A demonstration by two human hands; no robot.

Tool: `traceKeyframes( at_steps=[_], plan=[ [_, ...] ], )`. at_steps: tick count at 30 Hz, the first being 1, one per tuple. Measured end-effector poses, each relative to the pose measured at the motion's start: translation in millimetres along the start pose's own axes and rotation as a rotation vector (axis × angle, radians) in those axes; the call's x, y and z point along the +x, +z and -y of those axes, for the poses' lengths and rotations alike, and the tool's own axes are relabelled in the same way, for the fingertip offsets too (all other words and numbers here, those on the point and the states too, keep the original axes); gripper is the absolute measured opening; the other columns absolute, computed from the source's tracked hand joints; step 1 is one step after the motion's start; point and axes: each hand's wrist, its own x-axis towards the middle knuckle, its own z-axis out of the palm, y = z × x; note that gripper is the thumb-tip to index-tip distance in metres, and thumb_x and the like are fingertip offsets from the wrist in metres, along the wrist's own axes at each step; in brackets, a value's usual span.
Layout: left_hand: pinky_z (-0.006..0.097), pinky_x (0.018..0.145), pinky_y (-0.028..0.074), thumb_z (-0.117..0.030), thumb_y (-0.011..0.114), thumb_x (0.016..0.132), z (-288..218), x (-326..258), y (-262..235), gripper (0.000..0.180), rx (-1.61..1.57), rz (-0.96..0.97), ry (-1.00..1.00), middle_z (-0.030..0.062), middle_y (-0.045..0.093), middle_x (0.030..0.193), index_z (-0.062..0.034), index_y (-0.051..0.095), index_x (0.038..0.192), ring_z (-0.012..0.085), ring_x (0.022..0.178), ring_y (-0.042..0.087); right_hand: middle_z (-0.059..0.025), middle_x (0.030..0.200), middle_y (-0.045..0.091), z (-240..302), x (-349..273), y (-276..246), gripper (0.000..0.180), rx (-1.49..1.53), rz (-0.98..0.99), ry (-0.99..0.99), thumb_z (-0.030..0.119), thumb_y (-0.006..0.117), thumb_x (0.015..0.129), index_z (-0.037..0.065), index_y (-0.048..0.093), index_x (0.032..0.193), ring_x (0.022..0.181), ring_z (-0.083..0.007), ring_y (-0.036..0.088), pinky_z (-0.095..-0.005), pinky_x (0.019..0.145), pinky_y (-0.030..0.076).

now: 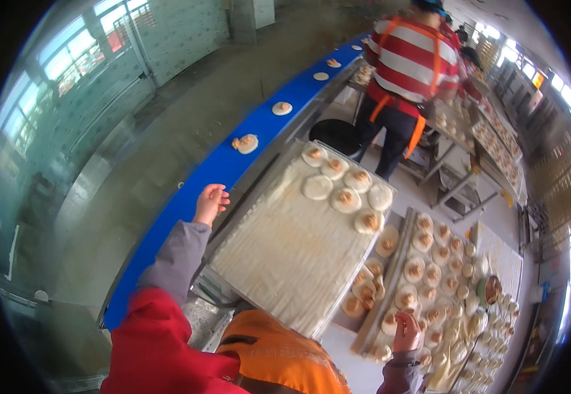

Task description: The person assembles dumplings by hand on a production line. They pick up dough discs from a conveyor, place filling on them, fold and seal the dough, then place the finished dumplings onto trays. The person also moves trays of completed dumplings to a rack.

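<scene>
left hand [210, 205] half-curled, empty, right hand [407, 333] curled, hold unclear, flat pale dough rounds [317, 187]

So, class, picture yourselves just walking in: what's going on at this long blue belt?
A person's left hand, apparently empty, hovers at the edge of the blue belt, which carries spaced-out dough rounds. Their right hand is over a crowded board of dough rounds, many topped with orange-brown filling; whether it grips anything is too blurred to tell. Between the hands lies a pale tray, rounds grouped toward its far end. A co-worker in stripes stands farther along.
</scene>
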Motion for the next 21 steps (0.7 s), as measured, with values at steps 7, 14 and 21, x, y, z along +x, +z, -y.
traceKeyframes(
  at_steps=[7,14,21],
  plan=[
    [0.04,0.085,0.053,-0.016,0.069,0.088,82.3,199.8,-69.0,0.044,0.443,-0.155,0.162,0.0175,0.062,0.123,-0.0088,0.056,0.13,0.0311,0.099,0.066,-0.014,0.091,0.07,196.2,143.3,180.6,0.011,0.105,0.373,-0.331,0.003,0.071,0.087,0.003,0.072,0.098,0.083,-0.031,0.069,-0.0358,0.072,0.056],
    [0.046,0.098,0.046,-0.003,0.065,0.083,109.9,215.1,-68.4,0.042,0.798,0.014,0.525,0.0153,0.06,0.125,-0.0098,0.06,0.124,0.0372,0.113,0.056,-0.0127,0.125,0.062,341.2,273.0,491.6,0.04,0.051,0.646,-0.633,0.009,0.064,0.089,0.01,0.06,0.128,0.112,-0.0327,0.062,-0.0401,0.092,0.052],
    [0.038,0.084,0.052,0.002,0.066,0.084,117.4,161.7,-139.0,0.027,0.536,0.019,0.366,0.012,0.062,0.107,-0.0053,0.065,0.11,0.0306,0.097,0.062,-0.0083,0.125,0.061,349.9,238.6,625.3,0.042,-0.148,0.663,-0.766,0.012,0.07,0.081,0.011,0.063,0.123,0.111,-0.0351,0.056,-0.0442,0.097,0.049]
  ],
)
